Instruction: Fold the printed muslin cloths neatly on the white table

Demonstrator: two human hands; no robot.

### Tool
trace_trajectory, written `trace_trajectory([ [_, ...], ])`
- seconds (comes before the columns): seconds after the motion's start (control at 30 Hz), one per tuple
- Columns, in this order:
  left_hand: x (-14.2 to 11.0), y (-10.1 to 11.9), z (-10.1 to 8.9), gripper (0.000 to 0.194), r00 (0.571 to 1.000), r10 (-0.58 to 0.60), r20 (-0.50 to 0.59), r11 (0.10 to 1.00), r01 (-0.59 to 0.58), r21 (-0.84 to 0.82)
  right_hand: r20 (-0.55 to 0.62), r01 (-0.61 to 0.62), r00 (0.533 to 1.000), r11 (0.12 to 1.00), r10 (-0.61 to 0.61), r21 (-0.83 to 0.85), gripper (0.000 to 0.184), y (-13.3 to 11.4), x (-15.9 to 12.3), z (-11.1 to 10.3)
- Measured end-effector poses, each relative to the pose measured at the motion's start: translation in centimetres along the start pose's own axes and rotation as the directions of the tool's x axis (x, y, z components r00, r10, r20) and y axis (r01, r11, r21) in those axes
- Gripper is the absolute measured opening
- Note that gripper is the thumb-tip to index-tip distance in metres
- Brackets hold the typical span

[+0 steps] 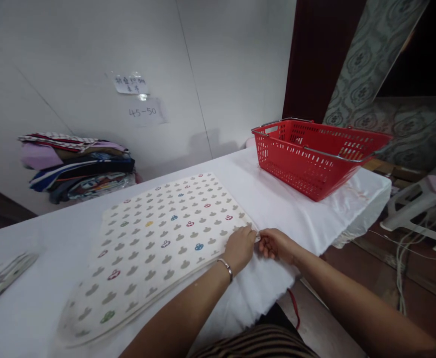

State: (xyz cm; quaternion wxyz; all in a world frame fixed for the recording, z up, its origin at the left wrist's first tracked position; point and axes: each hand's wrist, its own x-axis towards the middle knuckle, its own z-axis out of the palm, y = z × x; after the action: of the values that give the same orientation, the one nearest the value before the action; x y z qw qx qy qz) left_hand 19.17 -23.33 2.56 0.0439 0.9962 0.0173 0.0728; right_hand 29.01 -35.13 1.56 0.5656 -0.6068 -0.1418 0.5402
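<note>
Folded piece, far left: I see the edge of another patterned cloth (1, 278) lying flat at the table's left edge.

Stack: a pile of folded fabrics (78, 166) sits against the wall, far left, well apart from my hands.

Notes: two paper notes (139, 99) are stuck to the wall above the table; I cannot read the upper one.

Table: white cover (296, 209), soft and slightly wrinkled at the near right corner.

Cloth: the cream cloth (158, 243) with small grey and coloured motifs lies folded flat in the middle of the table, one corner toward me at the right.

How it handles: I judge it light, soft and limp, several layers thick, not slippery on the cover. It should sag if lifted by one point, so the corners and edges are the places to take it, with both hands.

Left hand: my left hand (240, 247), bracelet on the wrist, rests palm down on the cloth's near right corner, fingers curled onto the edge, pressing rather than lifting.

Right hand: my right hand (275, 244) is just beside the left, fingers pinched closed at that same corner; I think it has the very tip of the cloth.

Basket: a red basket (315, 154) stands at the far right of the table.
</note>
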Motion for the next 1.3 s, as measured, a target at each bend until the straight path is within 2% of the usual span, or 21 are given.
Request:
trace_trajectory([
  [0.17, -0.3, -0.1, 0.0, 0.022, 1.000, 0.018, 0.011, 1.000, -0.018, -0.024, -0.070, 0.029, 0.997, 0.996, -0.034, -0.081, 0.027, 0.0, 0.0, 0.3],
  [0.33, -1.4, -0.8, 0.2, 0.023, 0.999, -0.031, -0.010, 0.999, 0.031, -0.032, -0.120, 0.004, 0.993, 0.990, -0.021, -0.143, 0.024, -0.4, -0.3, 0.8],
  [0.53, -4.2, -2.8, -0.1, 0.028, 0.996, -0.092, -0.015, 0.995, 0.093, 0.025, -0.135, -0.057, 0.991, 0.965, 0.023, -0.256, 0.027, -0.7, -0.2, 0.3],
  [0.73, -6.9, -4.7, -0.5, 0.039, 1.000, -0.030, 0.004, 0.998, 0.029, 0.049, -0.140, -0.058, 0.990, 0.891, -0.006, -0.449, 0.026, -1.2, 0.2, -0.3],
  [0.87, -6.8, -4.8, -0.4, 0.041, 1.000, 0.014, -0.018, 0.999, -0.013, 0.041, -0.196, -0.087, 0.980, 0.788, -0.043, -0.610, 0.027, -1.8, 0.0, 0.1],
  [1.03, -5.4, -3.5, -0.3, 0.024, 0.995, -0.011, -0.101, 0.998, 0.017, 0.066, -0.147, 0.020, 0.956, 0.553, -0.255, -0.833, 0.033, -1.3, -0.2, 0.4],
  [1.1, -5.1, -3.0, -0.4, 0.019, 0.994, 0.001, -0.112, 0.998, 0.006, 0.066, -0.116, 0.091, 0.918, 0.486, -0.378, -0.869, 0.030, -0.8, -0.4, 0.2],
  [1.2, -4.9, -2.5, -0.4, 0.013, 0.995, 0.016, -0.099, 0.999, -0.012, 0.035, -0.046, 0.208, 0.825, 0.378, -0.564, -0.902, 0.017, -0.2, -0.8, -0.4],
  [1.23, -4.9, -2.4, -0.4, 0.010, 0.996, 0.012, -0.094, 1.000, -0.010, 0.016, -0.010, 0.244, 0.794, 0.333, -0.608, -0.911, 0.013, 0.0, -1.0, -0.6],
  [1.3, -4.9, -2.4, -0.3, 0.006, 0.996, -0.007, -0.092, 1.000, 0.006, -0.019, 0.073, 0.309, 0.752, 0.252, -0.655, -0.917, 0.017, 0.4, -1.3, -0.9],
])
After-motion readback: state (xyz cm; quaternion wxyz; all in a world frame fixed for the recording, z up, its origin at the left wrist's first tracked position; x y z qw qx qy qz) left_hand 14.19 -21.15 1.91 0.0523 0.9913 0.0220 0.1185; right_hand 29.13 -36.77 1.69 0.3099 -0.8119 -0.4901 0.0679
